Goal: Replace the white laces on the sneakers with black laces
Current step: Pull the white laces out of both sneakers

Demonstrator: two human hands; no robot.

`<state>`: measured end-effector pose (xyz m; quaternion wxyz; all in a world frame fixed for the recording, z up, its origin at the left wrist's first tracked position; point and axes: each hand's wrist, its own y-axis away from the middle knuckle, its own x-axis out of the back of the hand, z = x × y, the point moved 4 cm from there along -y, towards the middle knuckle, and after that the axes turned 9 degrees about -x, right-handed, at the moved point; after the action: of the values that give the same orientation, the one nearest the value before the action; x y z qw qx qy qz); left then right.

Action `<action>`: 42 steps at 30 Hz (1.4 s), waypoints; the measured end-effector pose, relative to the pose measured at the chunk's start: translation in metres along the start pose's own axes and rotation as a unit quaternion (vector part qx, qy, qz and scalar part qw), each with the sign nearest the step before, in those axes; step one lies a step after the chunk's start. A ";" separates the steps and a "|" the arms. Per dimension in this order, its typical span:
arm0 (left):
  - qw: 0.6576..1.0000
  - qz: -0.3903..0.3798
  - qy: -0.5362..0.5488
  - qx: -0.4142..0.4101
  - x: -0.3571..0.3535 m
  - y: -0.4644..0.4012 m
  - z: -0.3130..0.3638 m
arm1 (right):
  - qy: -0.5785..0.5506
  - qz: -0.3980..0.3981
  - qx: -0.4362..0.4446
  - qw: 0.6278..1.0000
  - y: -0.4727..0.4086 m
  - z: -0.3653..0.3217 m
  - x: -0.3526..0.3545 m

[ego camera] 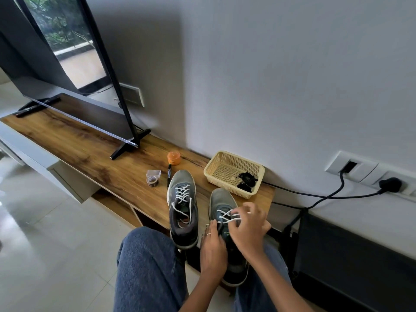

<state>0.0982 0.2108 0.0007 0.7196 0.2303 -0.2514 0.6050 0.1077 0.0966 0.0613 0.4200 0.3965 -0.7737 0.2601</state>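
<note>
Hands [234,235] on grey sneaker [221,206], white laces [228,216] half undone

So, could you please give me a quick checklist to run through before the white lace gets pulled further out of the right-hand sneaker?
1. Right-hand sneaker steadied: ok, the left hand grips its side.
2. Lace in grasp: ok, the right hand pinches the white lace at the upper eyelets.
3. Lace untied: ok, no knot shows.
4. Black laces within reach: ok, they lie in the beige basket just behind.
5. Left-hand sneaker out of the way: ok, it stands apart, white lace still in.
6. Sneaker firmly supported: cannot tell, its heel overhangs the wooden shelf edge.
</note>
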 end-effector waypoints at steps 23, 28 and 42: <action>1.000 0.014 0.019 0.018 0.002 0.002 0.003 | -0.083 0.077 -0.091 0.989 -0.002 0.019 0.013; 1.000 0.014 0.022 0.012 0.004 0.004 0.005 | -0.043 -0.012 -0.045 0.998 -0.004 0.012 0.007; 0.999 0.041 0.024 -0.022 0.012 0.006 0.005 | 0.035 -0.019 0.051 0.998 0.006 -0.001 -0.012</action>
<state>0.0940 0.2176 0.0130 0.7050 0.1892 -0.2564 0.6336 0.1077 0.1054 0.0512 0.4313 0.4224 -0.7365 0.3050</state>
